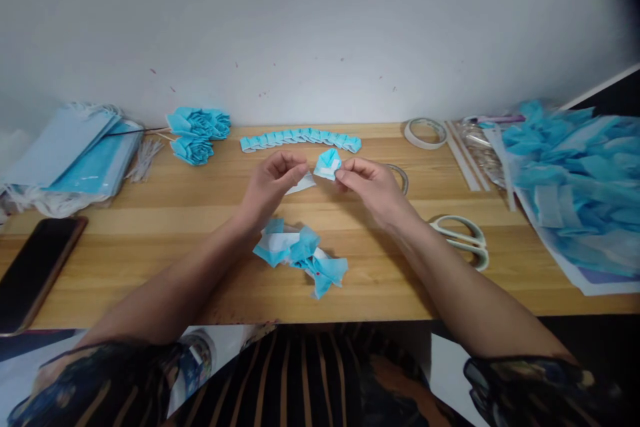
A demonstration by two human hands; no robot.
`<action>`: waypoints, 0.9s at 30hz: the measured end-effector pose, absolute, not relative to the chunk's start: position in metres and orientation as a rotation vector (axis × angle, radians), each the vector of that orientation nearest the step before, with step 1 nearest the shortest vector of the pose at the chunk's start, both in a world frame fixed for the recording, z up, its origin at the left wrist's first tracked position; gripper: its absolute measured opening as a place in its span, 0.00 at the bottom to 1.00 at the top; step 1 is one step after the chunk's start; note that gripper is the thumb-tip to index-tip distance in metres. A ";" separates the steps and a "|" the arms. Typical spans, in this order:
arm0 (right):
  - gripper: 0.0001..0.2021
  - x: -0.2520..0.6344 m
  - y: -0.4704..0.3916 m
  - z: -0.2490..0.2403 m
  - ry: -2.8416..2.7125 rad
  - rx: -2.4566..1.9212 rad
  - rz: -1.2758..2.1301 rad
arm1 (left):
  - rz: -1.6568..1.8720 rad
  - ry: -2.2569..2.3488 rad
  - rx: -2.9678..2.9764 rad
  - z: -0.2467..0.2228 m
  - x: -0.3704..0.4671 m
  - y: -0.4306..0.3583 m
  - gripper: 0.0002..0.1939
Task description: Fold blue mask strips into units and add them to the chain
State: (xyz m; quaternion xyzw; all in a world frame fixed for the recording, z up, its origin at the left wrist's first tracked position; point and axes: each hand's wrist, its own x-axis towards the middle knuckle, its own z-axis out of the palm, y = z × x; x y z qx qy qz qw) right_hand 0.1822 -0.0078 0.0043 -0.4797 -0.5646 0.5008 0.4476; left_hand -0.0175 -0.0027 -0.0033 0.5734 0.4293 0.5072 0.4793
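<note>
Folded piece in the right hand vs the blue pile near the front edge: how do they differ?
The folded piece is single and compact; the blue pile is several pieces, jumbled, with flared edges. The folded piece is pinched in the right hand; the blue pile lies on the table. Both are light blue with white areas.

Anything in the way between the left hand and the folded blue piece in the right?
Nothing visible blocks the short gap from the left hand to the folded blue piece in the right hand. A white piece shows just below the left fingertips; can't tell whether it's held.
</note>
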 end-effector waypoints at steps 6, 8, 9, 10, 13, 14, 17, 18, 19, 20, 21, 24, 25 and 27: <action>0.10 0.179 -0.011 0.002 -1.379 -1.179 1.272 | 1.331 1.136 1.688 0.003 -0.011 -0.017 0.07; 0.10 0.177 -0.013 0.002 -1.394 -1.163 1.268 | 1.309 1.118 1.830 0.002 -0.010 -0.019 0.05; 0.10 0.177 -0.013 0.001 -1.402 -1.153 1.266 | 1.303 1.118 1.882 0.001 -0.010 -0.020 0.04; 0.10 0.176 -0.014 0.001 -1.409 -1.143 1.264 | 1.303 1.125 1.920 0.000 -0.010 -0.019 0.03; 0.10 0.175 -0.015 -0.003 -1.430 -1.124 1.252 | 1.281 1.178 1.967 -0.003 -0.011 -0.018 0.03; 0.10 0.175 -0.015 -0.004 -1.438 -1.122 1.249 | 1.267 1.195 1.969 -0.003 -0.011 -0.017 0.03; 0.10 0.176 -0.016 -0.006 -1.468 -1.128 1.231 | 1.235 1.235 1.967 -0.003 -0.012 -0.017 0.02; 0.10 0.175 -0.017 -0.007 -1.480 -1.131 1.222 | 1.229 1.248 1.968 -0.003 -0.012 -0.017 0.02; 0.10 0.175 -0.017 -0.006 -1.492 -1.135 1.210 | 1.224 1.260 1.973 -0.003 -0.012 -0.017 0.02; 0.10 0.175 -0.018 -0.006 -1.506 -1.140 1.194 | 1.216 1.270 1.978 -0.003 -0.013 -0.017 0.02; 0.10 0.174 -0.018 -0.005 -1.521 -1.146 1.174 | 1.213 1.277 1.981 -0.003 -0.013 -0.017 0.03; 0.09 0.172 -0.020 -0.002 -1.569 -1.175 1.102 | 1.207 1.283 1.987 -0.004 -0.013 -0.017 0.03; 0.09 0.171 -0.020 -0.001 -1.583 -1.181 1.084 | 1.206 1.284 1.986 -0.004 -0.013 -0.017 0.03; 0.09 0.171 -0.021 0.000 -1.599 -1.183 1.060 | 1.199 1.289 1.981 -0.004 -0.012 -0.017 0.03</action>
